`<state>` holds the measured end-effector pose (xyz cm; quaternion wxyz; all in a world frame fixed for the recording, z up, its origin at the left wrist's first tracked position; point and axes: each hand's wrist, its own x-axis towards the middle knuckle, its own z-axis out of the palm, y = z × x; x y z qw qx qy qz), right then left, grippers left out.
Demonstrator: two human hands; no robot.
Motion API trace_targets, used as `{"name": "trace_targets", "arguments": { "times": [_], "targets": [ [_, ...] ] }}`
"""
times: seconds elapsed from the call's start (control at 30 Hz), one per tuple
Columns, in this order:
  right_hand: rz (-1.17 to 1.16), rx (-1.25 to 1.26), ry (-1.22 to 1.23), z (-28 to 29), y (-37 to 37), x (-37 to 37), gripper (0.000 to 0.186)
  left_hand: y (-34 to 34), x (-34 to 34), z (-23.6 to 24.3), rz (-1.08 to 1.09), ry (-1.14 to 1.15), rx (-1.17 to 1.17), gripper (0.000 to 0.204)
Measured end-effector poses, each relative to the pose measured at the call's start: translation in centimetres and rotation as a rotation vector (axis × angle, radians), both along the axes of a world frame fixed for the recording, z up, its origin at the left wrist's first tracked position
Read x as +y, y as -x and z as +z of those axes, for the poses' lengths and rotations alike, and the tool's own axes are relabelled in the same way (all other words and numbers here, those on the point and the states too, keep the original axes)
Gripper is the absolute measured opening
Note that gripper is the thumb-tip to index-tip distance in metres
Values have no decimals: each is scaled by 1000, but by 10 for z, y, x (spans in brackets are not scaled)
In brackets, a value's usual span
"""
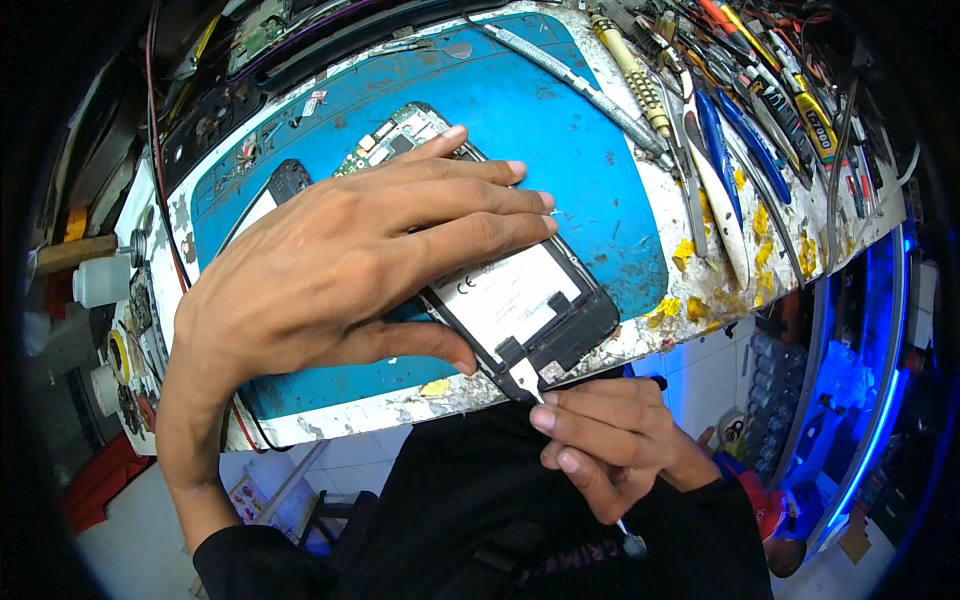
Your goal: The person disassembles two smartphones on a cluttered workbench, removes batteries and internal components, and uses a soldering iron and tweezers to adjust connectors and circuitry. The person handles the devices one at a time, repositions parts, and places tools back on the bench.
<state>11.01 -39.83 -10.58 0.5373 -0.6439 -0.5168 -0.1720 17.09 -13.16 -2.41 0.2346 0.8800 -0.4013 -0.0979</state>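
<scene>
Held an opened phone point(505, 300) at frame centre within the left hand point(330, 260)'s wide grasp, with pale tool point(526, 380) pinched in right hand point(615, 440) at its lower corner, circuit board point(400, 135) bared but lower section point(590, 322) seemingly unlifted.

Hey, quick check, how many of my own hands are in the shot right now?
2: your left hand, spread across the open phone, and your right hand, holding a thin tool by the phone's near corner. Neither is fully hidden.
</scene>
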Motion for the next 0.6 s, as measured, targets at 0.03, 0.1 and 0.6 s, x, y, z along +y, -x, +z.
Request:
{"name": "trace_targets", "arguments": {
  "times": [0.03,0.1,0.6],
  "targets": [
    [9,-58,-8,-7,-2,0,13,0,0,0,-2,3,0,95],
    [6,-153,-43,-21,-6,3,16,0,0,0,1,1,0,95],
    [-33,-175,103,-7,2,0,36,2,-1,0,24,16,-19,96]
  ]
}}
